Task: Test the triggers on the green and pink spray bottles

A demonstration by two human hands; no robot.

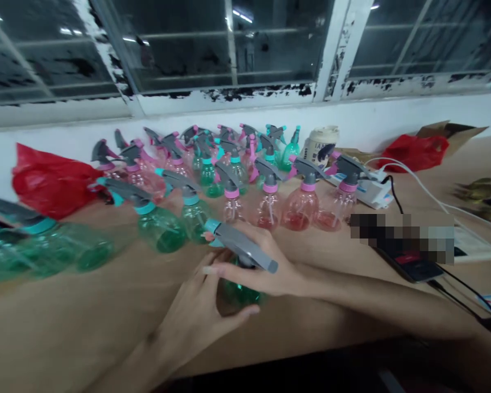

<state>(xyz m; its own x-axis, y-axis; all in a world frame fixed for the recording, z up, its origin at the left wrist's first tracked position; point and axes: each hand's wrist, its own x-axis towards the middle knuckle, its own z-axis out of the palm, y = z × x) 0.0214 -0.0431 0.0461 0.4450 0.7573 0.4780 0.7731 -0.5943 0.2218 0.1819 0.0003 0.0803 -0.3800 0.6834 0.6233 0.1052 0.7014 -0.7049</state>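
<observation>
A green spray bottle (pixel 245 293) with a grey trigger head and a turquoise collar stands at the front of the table, between my hands. My right hand (pixel 272 267) is wrapped round its neck, just under the grey head, with the thumb across the front. From the left, my left hand (pixel 200 305) cups the bottle's body, its thumb at the near side and its fingers partly hidden behind my right thumb. Just beyond are more spray bottles: a turquoise-collared green one (pixel 163 229) and a pink one (pixel 300 210) in a row.
Several more pink and green spray bottles crowd toward the wall. Red plastic bags (pixel 53 183) lie at the left and right back. A paper cup (pixel 321 144), a white power strip (pixel 374 191) with cables and a phone (pixel 413 265) are on the right. Windows rise behind.
</observation>
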